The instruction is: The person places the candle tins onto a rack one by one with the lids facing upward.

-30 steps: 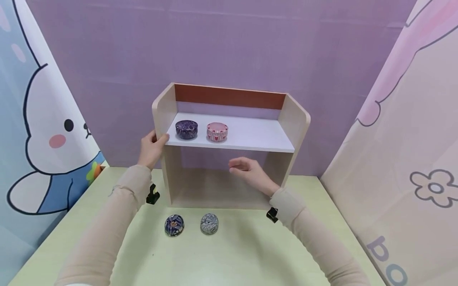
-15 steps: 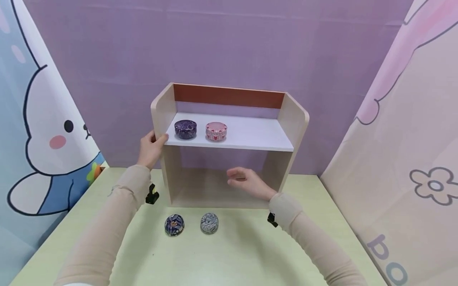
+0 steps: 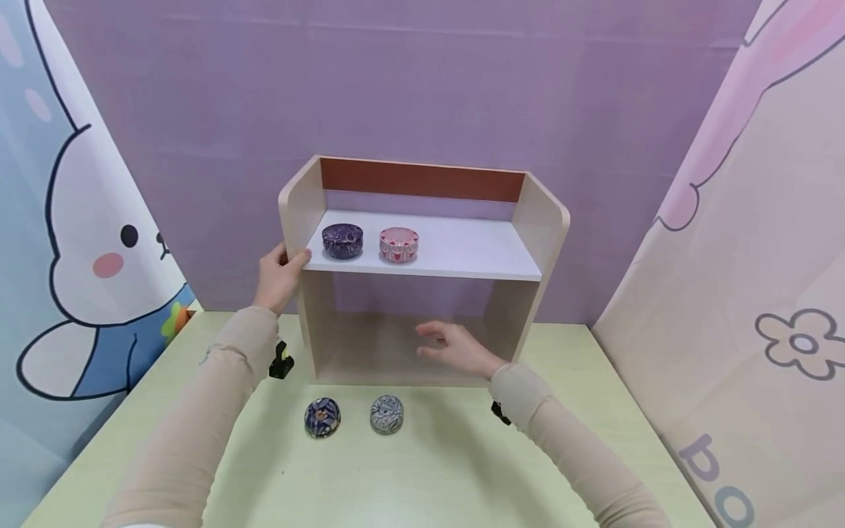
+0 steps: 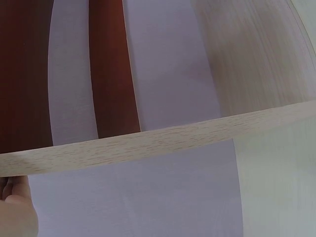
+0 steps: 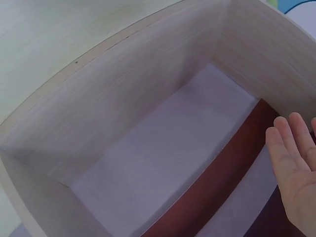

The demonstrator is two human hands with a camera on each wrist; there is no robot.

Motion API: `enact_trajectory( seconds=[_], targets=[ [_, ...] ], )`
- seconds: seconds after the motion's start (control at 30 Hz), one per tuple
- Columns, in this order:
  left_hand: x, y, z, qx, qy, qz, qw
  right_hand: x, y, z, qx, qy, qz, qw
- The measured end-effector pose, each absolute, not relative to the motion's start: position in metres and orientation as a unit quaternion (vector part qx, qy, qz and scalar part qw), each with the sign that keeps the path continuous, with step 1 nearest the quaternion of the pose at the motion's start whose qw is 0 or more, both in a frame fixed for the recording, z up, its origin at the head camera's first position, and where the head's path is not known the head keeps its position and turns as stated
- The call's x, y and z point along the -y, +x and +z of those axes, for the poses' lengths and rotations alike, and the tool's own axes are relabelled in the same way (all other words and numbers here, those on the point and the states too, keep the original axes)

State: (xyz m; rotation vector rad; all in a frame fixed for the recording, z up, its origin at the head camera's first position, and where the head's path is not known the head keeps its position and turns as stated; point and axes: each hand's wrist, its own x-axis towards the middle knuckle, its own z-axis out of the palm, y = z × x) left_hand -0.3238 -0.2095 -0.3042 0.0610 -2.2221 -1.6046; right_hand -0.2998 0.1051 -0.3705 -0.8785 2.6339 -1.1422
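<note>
- Surface (image 3: 409,477): pale green top, runs up to a purple back wall (image 3: 422,88).
- Cartoon panels on both sides: rabbit panel (image 3: 79,249) left, pink flower panel (image 3: 759,293) right.
- Shelf unit (image 3: 553,227) stands at the back of the surface: light wood sides, white shelf board, red-brown back strip on top.
- On the board, left half: purple tin (image 3: 342,240) and pink tin (image 3: 399,244), side by side, apart.
- On the surface in front of the unit: blue tin (image 3: 322,417) and grey tin (image 3: 386,413), near each other, not touching.
- Left hand (image 3: 280,276) grips the unit's left side panel at board height, thumb on the front edge.
- Right hand (image 3: 455,348) holds nothing, fingers loosely spread, in front of the lower opening, well above the grey tin.
- Black clips (image 3: 281,362) at both wrists, right one mostly hidden by the sleeve.
- Left wrist view: only a blurred wood edge (image 4: 158,143) and a sliver of palm; the grip is not readable there.
- Right wrist view: unit interior, fingers (image 5: 291,153) cut off at the frame edge.
</note>
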Motion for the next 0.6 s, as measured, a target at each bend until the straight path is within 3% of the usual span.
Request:
enact_trajectory(
  seconds=[0.6],
  targets=[
    [0.208, -0.322, -0.303, 0.791, 0.027, -0.580, 0.193, -0.092, -0.283, -0.391, -0.906, -0.359, -0.221, 0.037]
  ],
)
